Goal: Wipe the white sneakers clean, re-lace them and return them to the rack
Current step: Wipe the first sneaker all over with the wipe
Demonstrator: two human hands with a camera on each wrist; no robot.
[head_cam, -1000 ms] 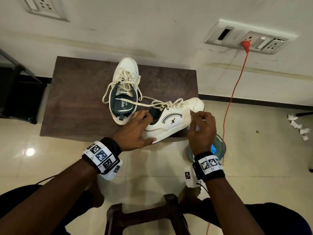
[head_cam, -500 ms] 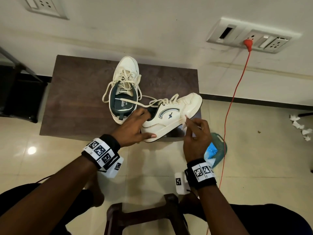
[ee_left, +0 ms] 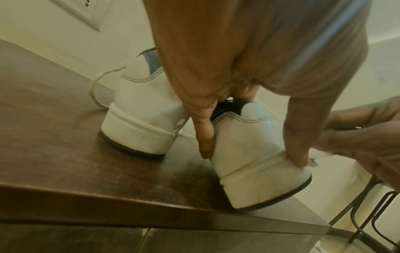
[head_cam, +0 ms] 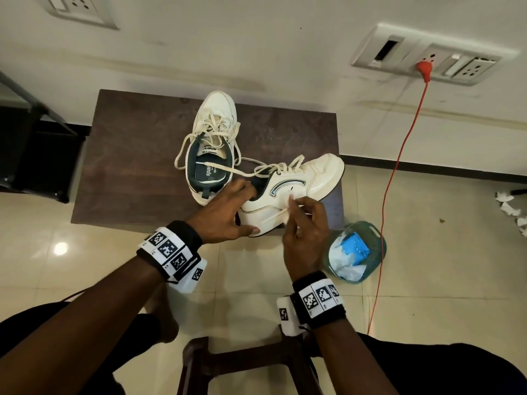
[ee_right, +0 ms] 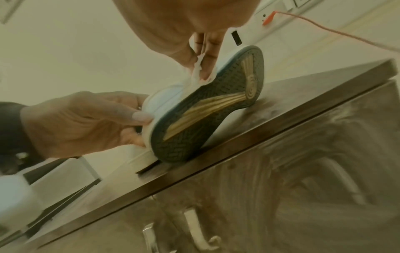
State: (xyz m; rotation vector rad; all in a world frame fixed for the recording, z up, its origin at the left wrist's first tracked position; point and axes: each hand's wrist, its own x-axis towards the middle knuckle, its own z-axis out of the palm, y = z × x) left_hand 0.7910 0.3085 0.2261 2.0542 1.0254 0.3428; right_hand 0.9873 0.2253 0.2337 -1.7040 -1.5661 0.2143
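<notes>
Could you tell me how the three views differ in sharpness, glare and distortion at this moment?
Head view: mostly sharp, wide-angle bending at the edges, a bright light reflection on the floor tile. Left wrist view: the heel of the tilted sneaker is fairly clear, while the left hand up close is soft. Right wrist view: strongly tilted, yellowish, with the table front smeared by blur.

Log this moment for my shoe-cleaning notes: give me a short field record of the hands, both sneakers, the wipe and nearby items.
left hand: grips the heel of the tilted sneaker
right hand: pinches a white wipe against that sneaker's side, near the sole
tilted sneaker: tipped on its side at the table's front edge, sole facing the person, laces loose
other sneaker: upright on the table, laces loose
table: dark wood
basket: on the floor to the right, holding white and blue items
red cable: plugged into the wall socket
</notes>
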